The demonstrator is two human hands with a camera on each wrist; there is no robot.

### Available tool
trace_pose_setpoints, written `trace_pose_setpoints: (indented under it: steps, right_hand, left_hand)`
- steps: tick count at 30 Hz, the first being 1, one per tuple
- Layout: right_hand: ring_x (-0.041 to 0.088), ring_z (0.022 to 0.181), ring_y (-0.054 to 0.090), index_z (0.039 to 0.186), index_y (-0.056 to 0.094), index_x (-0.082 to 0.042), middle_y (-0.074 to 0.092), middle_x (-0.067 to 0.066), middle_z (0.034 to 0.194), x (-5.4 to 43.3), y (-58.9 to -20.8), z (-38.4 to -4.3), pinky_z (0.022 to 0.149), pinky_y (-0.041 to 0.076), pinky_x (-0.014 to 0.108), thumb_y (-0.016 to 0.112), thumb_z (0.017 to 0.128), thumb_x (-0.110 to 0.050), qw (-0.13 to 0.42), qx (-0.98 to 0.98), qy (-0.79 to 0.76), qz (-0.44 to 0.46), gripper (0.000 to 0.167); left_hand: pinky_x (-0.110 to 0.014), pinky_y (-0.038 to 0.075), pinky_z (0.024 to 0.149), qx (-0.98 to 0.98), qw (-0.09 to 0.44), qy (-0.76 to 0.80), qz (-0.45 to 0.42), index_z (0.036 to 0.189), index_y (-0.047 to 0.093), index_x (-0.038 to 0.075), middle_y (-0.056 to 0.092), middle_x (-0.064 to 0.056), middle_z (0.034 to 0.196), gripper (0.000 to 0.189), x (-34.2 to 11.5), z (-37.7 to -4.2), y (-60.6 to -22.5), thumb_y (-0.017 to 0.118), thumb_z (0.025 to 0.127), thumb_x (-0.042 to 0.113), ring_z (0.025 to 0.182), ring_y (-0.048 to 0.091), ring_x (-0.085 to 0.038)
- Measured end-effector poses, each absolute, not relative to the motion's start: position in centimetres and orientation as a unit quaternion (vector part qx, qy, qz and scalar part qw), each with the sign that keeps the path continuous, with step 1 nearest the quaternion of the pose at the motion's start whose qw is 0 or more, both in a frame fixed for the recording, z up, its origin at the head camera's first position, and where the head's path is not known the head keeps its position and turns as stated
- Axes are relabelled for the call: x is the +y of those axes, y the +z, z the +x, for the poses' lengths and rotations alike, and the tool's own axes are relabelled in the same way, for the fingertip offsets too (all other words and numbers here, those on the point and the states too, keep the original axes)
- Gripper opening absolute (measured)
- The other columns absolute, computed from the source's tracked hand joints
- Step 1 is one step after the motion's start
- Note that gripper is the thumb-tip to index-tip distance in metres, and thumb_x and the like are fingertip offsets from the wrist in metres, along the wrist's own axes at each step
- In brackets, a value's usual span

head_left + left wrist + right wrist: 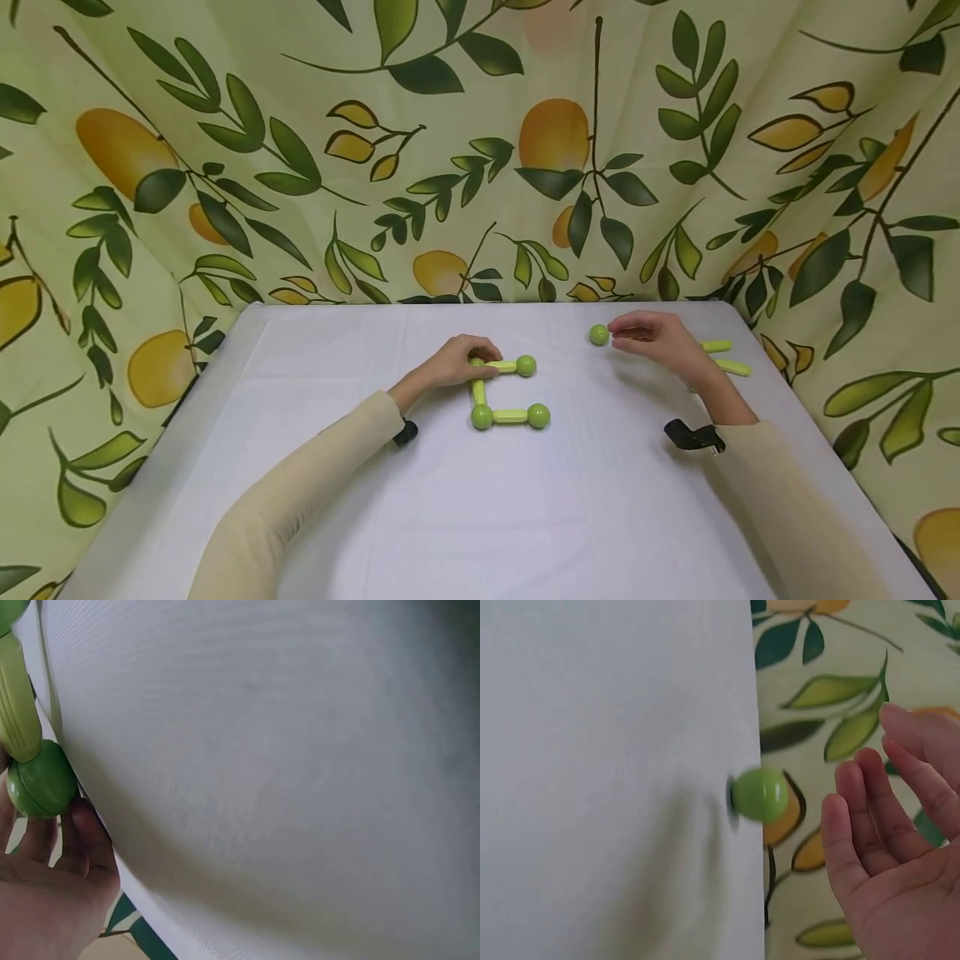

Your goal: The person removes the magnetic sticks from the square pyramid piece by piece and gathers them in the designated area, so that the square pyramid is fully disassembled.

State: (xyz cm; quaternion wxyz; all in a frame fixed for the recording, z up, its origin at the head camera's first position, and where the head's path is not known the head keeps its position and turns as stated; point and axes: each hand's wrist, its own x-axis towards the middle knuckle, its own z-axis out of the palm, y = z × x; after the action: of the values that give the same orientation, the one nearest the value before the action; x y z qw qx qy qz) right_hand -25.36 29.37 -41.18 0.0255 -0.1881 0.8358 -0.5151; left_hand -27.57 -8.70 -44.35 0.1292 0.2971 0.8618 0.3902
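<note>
On the white table, light green sticks and green balls are joined in a U shape open to the right. My left hand (459, 360) grips the far-left corner ball (43, 780), its fingers curled about it, with the end of a stick (19, 697) set against that ball. A near-left ball (482, 416) and a near stick (511, 416) make up the near side. To the right, my right hand (660, 340) hovers beside a loose green ball (598, 334). In the right wrist view, a gap separates its loosely bent fingers (838, 825) from the ball.
Two loose light green sticks, one the farther stick (716, 345) and one the nearer stick (733, 367), lie beyond the right hand near the table's right edge. A leaf-and-fruit patterned curtain (465, 208) stands behind the table (450, 517) and along both sides.
</note>
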Motion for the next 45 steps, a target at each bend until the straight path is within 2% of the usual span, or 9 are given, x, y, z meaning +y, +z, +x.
trace_pose_setpoints:
  steps: [11, 18, 30, 39, 45]
  right_hand:
    - [0.029, 0.106, 0.066, 0.119, 0.067, 0.009, 0.066, 0.024, 0.119, 23.2, -43.1, -26.3, 0.089, 0.053, 0.027, 0.075, 0.092, -0.001, 0.106, 0.817, -0.501, -0.265, 0.03]
    - [0.034, 0.106, 0.067, 0.121, 0.066, 0.007, 0.067, 0.022, 0.119, 20.6, -43.9, -26.8, 0.091, 0.053, 0.035, 0.08, 0.088, -0.004, 0.131, 0.811, -0.496, -0.282, 0.038]
    - [0.032, 0.106, 0.064, 0.123, 0.066, 0.004, 0.067, 0.015, 0.117, 17.3, -44.6, -27.0, 0.096, 0.05, 0.045, 0.083, 0.085, -0.002, 0.143, 0.82, -0.481, -0.274, 0.042]
    - [0.036, 0.103, 0.063, 0.115, 0.067, 0.008, 0.068, 0.019, 0.112, 17.1, -45.1, -27.1, 0.095, 0.049, 0.053, 0.081, 0.083, 0.005, 0.127, 0.812, -0.496, -0.279, 0.035]
    - [0.031, 0.1, 0.063, 0.114, 0.068, 0.004, 0.068, 0.015, 0.111, 17.3, -45.0, -27.0, 0.09, 0.052, 0.045, 0.082, 0.083, 0.004, 0.126, 0.816, -0.49, -0.279, 0.034]
  left_hand:
    - [-0.032, 0.047, 0.094, 0.861, 0.133, 0.389, 0.298, 0.112, 0.073, 0.007, 0.071, 0.0, 0.104, 0.017, -8.7, -27.5, -44.4, 0.075, 0.095, 0.01, 0.1, 0.061, -0.016]
    - [-0.03, 0.048, 0.094, 0.86, 0.134, 0.389, 0.301, 0.111, 0.073, 0.006, 0.071, 0.0, 0.102, 0.017, -8.7, -27.7, -44.3, 0.075, 0.094, 0.009, 0.1, 0.063, -0.016]
    - [-0.032, 0.046, 0.095, 0.866, 0.14, 0.377, 0.298, 0.112, 0.073, 0.007, 0.072, 0.001, 0.101, 0.019, -8.6, -27.7, -44.0, 0.076, 0.094, 0.011, 0.099, 0.062, -0.015]
    - [-0.033, 0.045, 0.096, 0.866, 0.139, 0.371, 0.306, 0.11, 0.074, 0.007, 0.072, 0.002, 0.1, 0.016, -8.6, -27.7, -44.1, 0.076, 0.094, 0.01, 0.099, 0.061, -0.014]
    - [-0.032, 0.045, 0.095, 0.871, 0.139, 0.358, 0.308, 0.111, 0.074, 0.009, 0.072, 0.003, 0.101, 0.016, -8.3, -27.6, -43.9, 0.075, 0.095, 0.011, 0.099, 0.061, -0.013]
